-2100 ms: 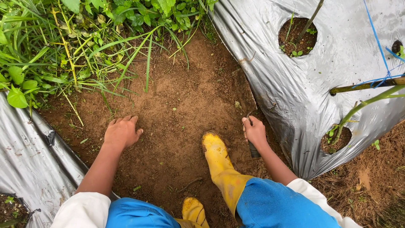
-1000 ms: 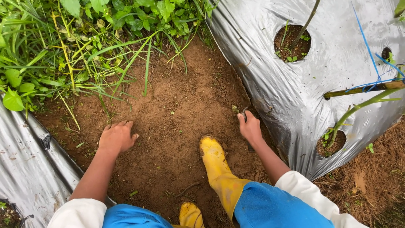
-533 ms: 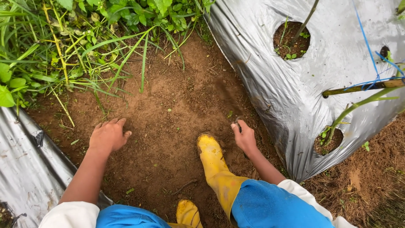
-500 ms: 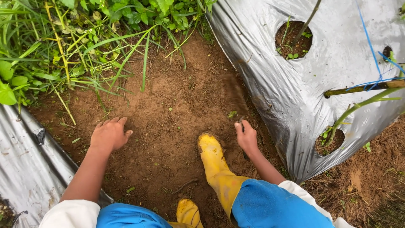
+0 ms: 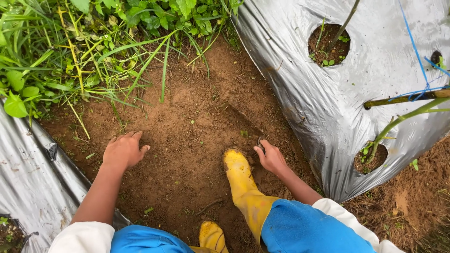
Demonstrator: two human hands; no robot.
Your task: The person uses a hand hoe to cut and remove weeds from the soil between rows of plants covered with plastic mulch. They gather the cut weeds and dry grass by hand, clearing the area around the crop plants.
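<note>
Silver plastic mulch sheeting (image 5: 337,98) is covering the raised bed from twelve to four o'clock, with round planting holes showing soil and thin stems. A second strip of sheeting (image 5: 28,178) is lying at eight o'clock. Between them, a furrow of bare brown soil (image 5: 187,140) is running from the centre up toward twelve o'clock, where grass and weeds (image 5: 84,47) are crowding in from ten to eleven o'clock. A bamboo stake (image 5: 403,98) tied with blue string (image 5: 415,51) is lying across the bed at three o'clock.

The person is crouching in blue trousers (image 5: 309,229), with a yellow rubber boot (image 5: 241,180) planted on the soil just below centre and a second boot toe (image 5: 211,234) showing at six o'clock.

The left hand (image 5: 123,150) is resting palm down on the soil at nine o'clock, fingers spread loosely and holding nothing. The right hand (image 5: 269,157), well apart from it and just beside the boot toe, is gripping the handle of a soil-caked hand hoe (image 5: 241,119), whose blade is reaching toward eleven o'clock, lying in the earth at the centre.
</note>
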